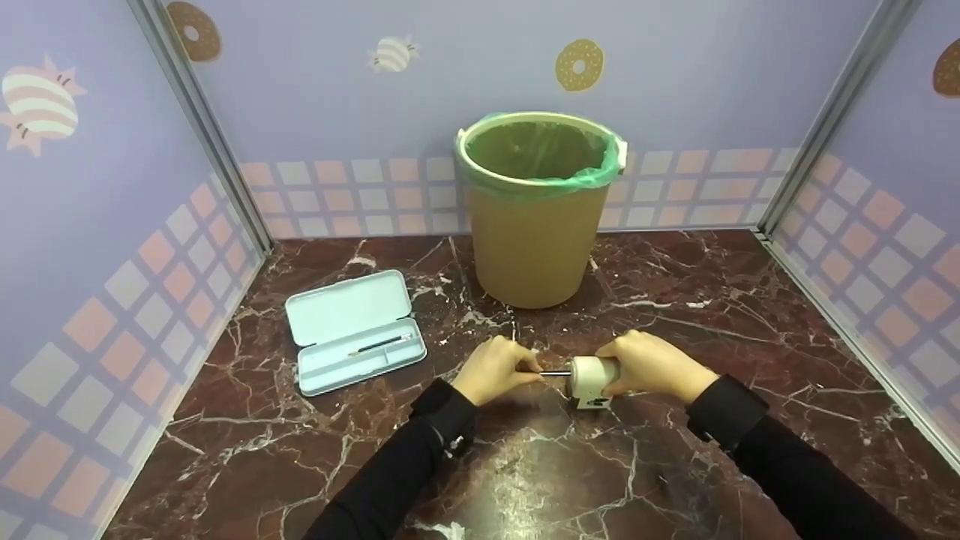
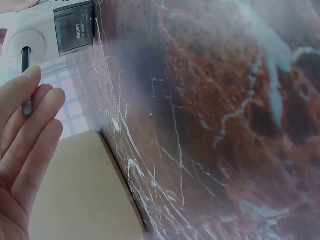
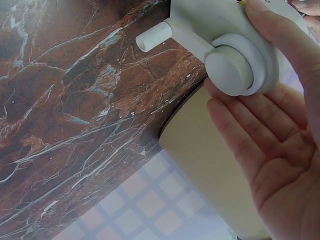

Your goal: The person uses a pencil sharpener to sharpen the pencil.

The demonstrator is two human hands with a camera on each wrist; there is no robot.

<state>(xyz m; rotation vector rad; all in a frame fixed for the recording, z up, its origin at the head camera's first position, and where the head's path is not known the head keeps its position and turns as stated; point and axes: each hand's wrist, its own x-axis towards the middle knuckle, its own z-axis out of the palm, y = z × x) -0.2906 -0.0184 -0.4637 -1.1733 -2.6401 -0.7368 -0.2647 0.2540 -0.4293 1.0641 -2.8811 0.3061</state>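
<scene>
A white crank pencil sharpener (image 1: 590,377) stands on the marbled tabletop, with a dark see-through shavings drawer (image 2: 75,29) on one side. My left hand (image 1: 495,370) pinches the end of a dark pencil (image 1: 556,373) between thumb and fingers. The pencil's other end is inside the sharpener's round opening. From the other side, my right hand (image 1: 654,367) holds the sharpener body, thumb on one face and fingers on the opposite one. The crank's white handle (image 3: 154,37) sticks out free of the fingers in the right wrist view.
To the left lies an opened light-blue pencil case (image 1: 349,302) with a thin dark pencil or pen (image 1: 381,344) in it. A tan bin (image 1: 536,240) with a green liner (image 1: 592,177) stands behind the hands. Patterned panels enclose the back and both sides.
</scene>
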